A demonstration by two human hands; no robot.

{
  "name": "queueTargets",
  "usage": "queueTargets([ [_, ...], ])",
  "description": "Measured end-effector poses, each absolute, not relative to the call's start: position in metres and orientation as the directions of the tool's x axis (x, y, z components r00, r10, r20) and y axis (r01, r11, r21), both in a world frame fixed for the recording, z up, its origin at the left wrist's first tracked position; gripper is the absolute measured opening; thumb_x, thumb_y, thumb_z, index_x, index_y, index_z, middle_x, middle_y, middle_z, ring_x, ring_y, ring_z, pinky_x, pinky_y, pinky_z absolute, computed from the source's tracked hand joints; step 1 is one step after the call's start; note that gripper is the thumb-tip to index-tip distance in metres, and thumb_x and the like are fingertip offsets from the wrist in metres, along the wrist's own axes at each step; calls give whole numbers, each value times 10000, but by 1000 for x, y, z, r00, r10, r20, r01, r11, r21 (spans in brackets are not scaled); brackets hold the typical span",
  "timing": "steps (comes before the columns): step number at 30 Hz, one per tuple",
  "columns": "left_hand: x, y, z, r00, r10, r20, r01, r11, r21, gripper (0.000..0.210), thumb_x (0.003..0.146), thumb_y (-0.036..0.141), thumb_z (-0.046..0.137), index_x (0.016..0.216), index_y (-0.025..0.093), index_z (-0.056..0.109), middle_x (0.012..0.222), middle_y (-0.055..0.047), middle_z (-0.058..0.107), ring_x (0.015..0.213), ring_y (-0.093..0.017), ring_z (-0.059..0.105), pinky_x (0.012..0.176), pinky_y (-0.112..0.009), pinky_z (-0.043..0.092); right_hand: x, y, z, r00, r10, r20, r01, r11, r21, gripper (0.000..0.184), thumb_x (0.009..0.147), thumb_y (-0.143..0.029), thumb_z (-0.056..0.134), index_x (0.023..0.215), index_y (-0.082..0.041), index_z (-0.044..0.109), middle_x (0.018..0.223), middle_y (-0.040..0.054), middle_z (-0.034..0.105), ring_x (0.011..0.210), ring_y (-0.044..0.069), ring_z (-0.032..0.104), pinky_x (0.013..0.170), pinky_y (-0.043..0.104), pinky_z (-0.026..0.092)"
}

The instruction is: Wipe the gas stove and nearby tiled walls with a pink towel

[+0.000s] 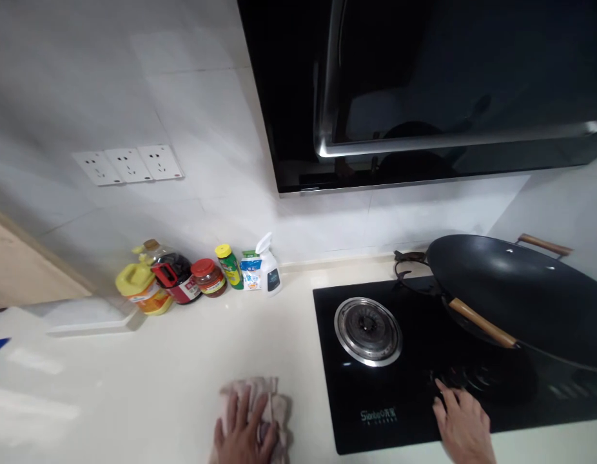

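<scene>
My left hand [243,428] lies flat with spread fingers on a crumpled, pale cloth [280,412], pressing it to the white countertop. To the right, my right hand [464,422] is at the front of the black glass gas cooktop [376,393]. Its fingers are apart and slightly bent, with the fingertips at the glass near the dark control area. I see nothing held in it. Beyond this hand, a large black wok [516,290] with wooden handles sits tilted on the right burner. The left burner [369,330] is bare.
Along the wall stand a yellow jug [141,290], a dark sauce bottle [180,277], a red-lidded jar [209,278], a green shaker [229,265], a small packet [251,274] and a white spray bottle [269,267]. A black range hood [424,96] overhangs the cooktop. Wall sockets [129,165] are at left.
</scene>
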State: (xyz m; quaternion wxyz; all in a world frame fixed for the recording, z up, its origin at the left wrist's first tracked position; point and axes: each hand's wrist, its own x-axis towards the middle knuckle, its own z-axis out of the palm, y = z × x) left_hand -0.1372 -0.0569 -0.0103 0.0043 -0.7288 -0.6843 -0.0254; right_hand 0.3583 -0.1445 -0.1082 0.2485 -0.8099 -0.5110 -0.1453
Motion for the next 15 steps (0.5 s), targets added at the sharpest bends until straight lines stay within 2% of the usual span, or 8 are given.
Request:
queueTargets([
  [4,-127,-1,21,-64,994,89,995,57,77,541,951,468,443,1465,344,557,1663,-70,389,1583,-381,154,1172,-711,242,355,-144,-100,428,750,505,904,-354,-241,490,1005,-398,320,1250,-149,663,1111,161,602,1113,352,540,923,516,433],
  [9,-100,32,24,-28,998,53,994,23,104,546,890,443,553,1422,329,600,1665,-72,384,1589,-403,87,1198,-695,204,354,-143,-97,423,749,510,906,-348,-240,425,1004,-362,364,1257,-174,649,1106,142,591,1117,329,533,945,494,428],
  [12,-84,14,22,-3,999,37,996,0,86,463,916,380,500,1341,311,671,1651,-74,410,1590,-398,89,1204,-699,168,353,-143,-98,427,745,513,904,-347,-249,416,1004,-359,370,1254,-173,646,1102,138,591,1121,326,530,954,493,424],
  [15,-63,-26,20,24,996,88,998,-30,61,501,954,378,424,1409,308,622,1676,-78,362,1594,-392,74,1207,-699,144,351,-142,-96,428,749,505,904,-348,-250,431,1005,-352,364,1257,-155,653,1125,154,591,1150,337,513,967,504,419],
])
